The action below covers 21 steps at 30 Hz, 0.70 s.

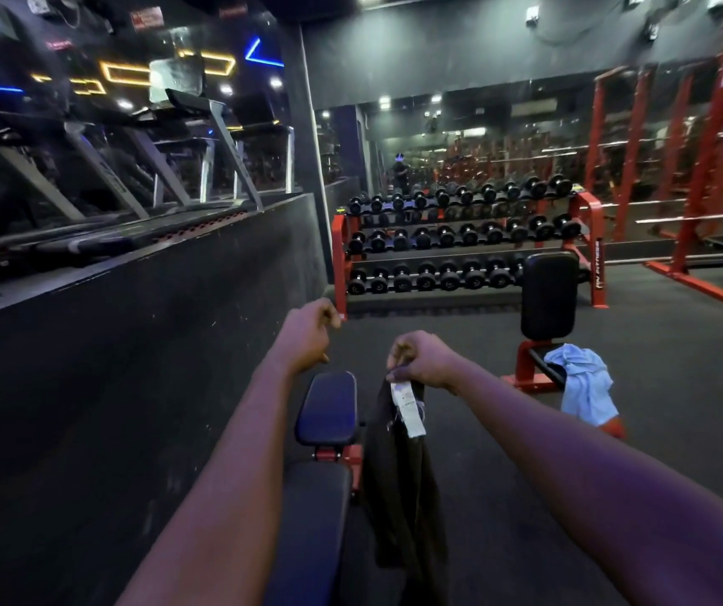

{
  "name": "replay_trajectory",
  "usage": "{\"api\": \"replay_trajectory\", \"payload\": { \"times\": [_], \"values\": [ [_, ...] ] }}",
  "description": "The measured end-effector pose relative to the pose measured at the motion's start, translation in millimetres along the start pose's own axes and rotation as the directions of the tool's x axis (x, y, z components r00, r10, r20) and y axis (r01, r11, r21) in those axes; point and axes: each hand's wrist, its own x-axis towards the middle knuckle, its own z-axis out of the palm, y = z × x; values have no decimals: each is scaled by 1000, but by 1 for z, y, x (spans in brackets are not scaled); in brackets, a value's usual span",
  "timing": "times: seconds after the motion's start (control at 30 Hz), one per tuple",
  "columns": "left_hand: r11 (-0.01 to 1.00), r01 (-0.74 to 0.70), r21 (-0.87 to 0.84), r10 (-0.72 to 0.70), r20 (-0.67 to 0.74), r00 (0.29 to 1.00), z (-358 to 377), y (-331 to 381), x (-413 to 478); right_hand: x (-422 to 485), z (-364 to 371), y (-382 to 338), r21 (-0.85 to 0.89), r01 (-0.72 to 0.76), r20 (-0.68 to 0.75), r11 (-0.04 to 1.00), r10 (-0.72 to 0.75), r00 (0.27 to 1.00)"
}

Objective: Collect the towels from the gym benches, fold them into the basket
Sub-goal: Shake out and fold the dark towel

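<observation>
Reaching forward with both bare arms, hands apart at much the same height. Gripping the bunched top edge of a dark towel with the right hand, fingers and thumb curled round the cloth. Hanging straight down below that hand, clear of any surface, with a white label just under the knuckles.

Holding the left hand up and to the left of the right one, fingers curled in toward the palm, with nothing visible inside them.

Below the left hand and just left of the hanging towel: a padded counter, dark pads on a red frame, running lengthwise away from the camera. Cannot tell whether touching the towel's edge or only close beside it.

To the right of the right hand and a little farther off: a second counter, red-framed, back pad upright, with a light blue towel draped in a crumpled heap over the seat and spilling down the near side.

Well beyond both hands: a red dumbbell rack, three tiers of black dumbbells, against a mirrored wall. Far to the right of the right hand: red racks. Up and left of the left hand: a row of treadmills behind a low dark wall. Underneath it all, dark rubber floor.
</observation>
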Motion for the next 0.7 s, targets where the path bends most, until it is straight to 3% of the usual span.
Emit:
{"api": "replay_trajectory", "payload": {
  "times": [0.1,0.17,0.2,0.33,0.47,0.57,0.7],
  "values": [
    [1000,18,25,-24,264,964,8,4,1,-6,9,3,51,15,-73,999,-12,997],
    [996,73,44,-85,490,868,26,-2,-5,-1,8,-1,110,68,-120,992,-54,991],
    [994,99,44,-107,535,838,36,-5,-8,1,5,-4,133,95,-116,986,-80,990],
    [996,-23,90,-10,350,937,62,-12,-9,7,-7,-11,209,134,-104,969,-114,988],
    [977,-133,169,74,314,946,57,-6,-4,11,-7,0,232,67,-122,970,-39,992],
    [992,-44,117,9,281,960,45,-2,0,9,4,14,224,-14,-10,974,16,1000],
    [995,97,21,-98,368,925,40,1,1,12,14,12,173,21,-151,985,5,989]
  ]
}}
